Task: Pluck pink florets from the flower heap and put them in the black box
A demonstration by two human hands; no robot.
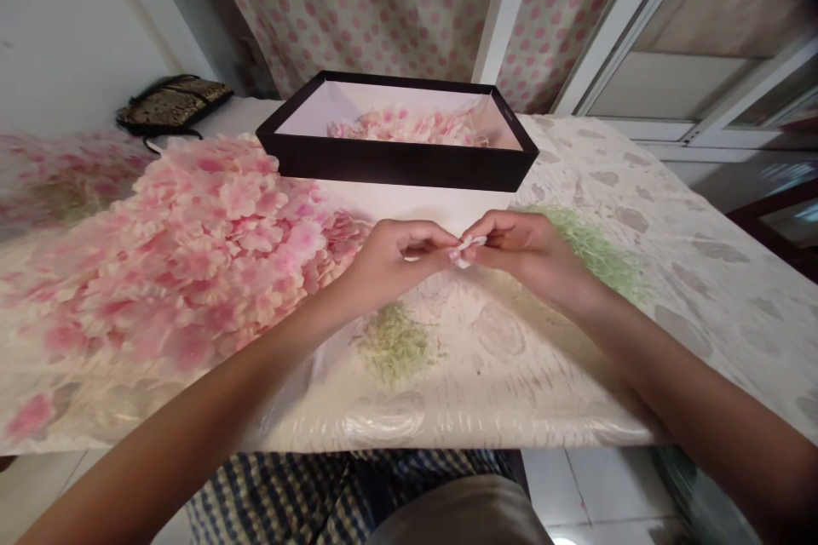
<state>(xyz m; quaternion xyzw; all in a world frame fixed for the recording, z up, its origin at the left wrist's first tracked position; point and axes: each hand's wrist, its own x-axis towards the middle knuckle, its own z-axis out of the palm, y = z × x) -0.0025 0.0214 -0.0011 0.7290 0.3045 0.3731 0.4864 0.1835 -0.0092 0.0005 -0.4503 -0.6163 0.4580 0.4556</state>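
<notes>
My left hand (409, 254) and my right hand (517, 247) meet over the middle of the table, fingers pinched together. Between the fingertips is a small pale pink artificial flower (470, 250), partly hidden by the fingers and held from both sides. Left of my hands lies a large heap of pink artificial flowers (210, 247). Beneath my wrists sits a small pile of green plastic stem pieces (397, 344), and a larger pale green pile (597, 249) spreads out beyond my right hand.
Behind my hands stands a black box (396, 163) with white inner walls and pink flowers inside. A patterned pouch (175, 102) lies at the back left. One loose pink flower (31, 415) rests near the front left edge of the tablecloth (722, 306).
</notes>
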